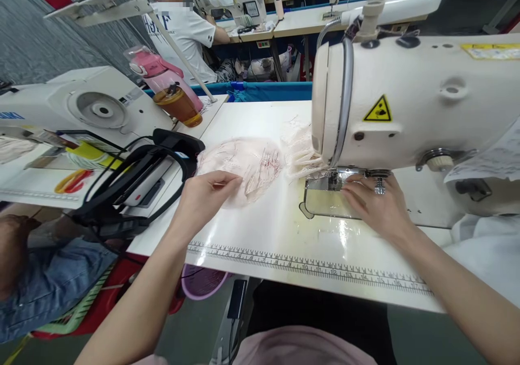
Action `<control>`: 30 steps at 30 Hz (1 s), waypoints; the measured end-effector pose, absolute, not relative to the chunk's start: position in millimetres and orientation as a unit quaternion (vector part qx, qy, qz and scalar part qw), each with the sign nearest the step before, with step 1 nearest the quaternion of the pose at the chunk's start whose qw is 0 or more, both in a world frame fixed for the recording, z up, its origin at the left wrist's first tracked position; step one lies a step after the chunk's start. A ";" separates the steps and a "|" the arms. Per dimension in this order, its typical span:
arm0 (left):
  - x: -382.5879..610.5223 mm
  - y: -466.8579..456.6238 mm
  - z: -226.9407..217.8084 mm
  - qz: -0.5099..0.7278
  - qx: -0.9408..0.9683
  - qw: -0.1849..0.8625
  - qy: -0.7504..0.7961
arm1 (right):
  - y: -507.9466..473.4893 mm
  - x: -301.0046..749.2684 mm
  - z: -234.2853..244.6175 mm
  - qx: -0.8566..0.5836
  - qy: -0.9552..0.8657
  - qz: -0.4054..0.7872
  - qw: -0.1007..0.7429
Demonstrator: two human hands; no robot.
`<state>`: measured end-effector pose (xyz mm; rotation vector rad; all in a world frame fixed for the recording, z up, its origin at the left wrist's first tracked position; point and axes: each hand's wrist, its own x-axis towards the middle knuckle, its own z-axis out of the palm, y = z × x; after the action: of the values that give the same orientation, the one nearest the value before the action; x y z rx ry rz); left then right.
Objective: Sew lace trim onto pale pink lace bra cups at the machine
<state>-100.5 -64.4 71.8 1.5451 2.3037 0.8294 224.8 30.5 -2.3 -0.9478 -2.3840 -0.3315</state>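
Note:
A pale pink lace fabric piece (pixel 247 164) lies on the white sewing table (pixel 260 246), and my left hand (pixel 205 197) pinches its near edge with closed fingers. A second frilly lace piece (pixel 298 151) sits bunched by the presser foot (pixel 333 180) of the white sewing machine (pixel 414 99). My right hand (pixel 371 200) rests flat on the metal needle plate (pixel 325 202), fingers stretched toward the needle, holding nothing I can see.
A ruler strip (pixel 309 267) runs along the table's front edge. To the left stand another machine (pixel 81 105), a black cabled device (pixel 138 181), scissors (pixel 71 182), a pink bottle (pixel 162 75) and a brown cup (pixel 179 105). A seated person (pixel 187 29) works behind.

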 end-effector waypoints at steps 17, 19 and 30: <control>-101.3 -60.6 78.8 0.390 0.539 0.024 0.746 | 30.2 223.7 3.1 -0.331 -0.877 -0.157 0.311; -103.1 -59.0 78.2 0.405 0.541 -0.013 0.737 | 30.4 223.4 3.6 -0.323 -0.875 -0.170 0.319; -133.4 -28.9 94.7 0.466 0.530 -0.235 0.669 | 29.5 222.6 7.6 -0.300 -0.873 -0.183 0.339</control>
<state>-133.4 -28.9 94.7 1.9711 2.4890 1.7327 222.6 29.5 7.6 -0.7800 -2.2732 -0.4774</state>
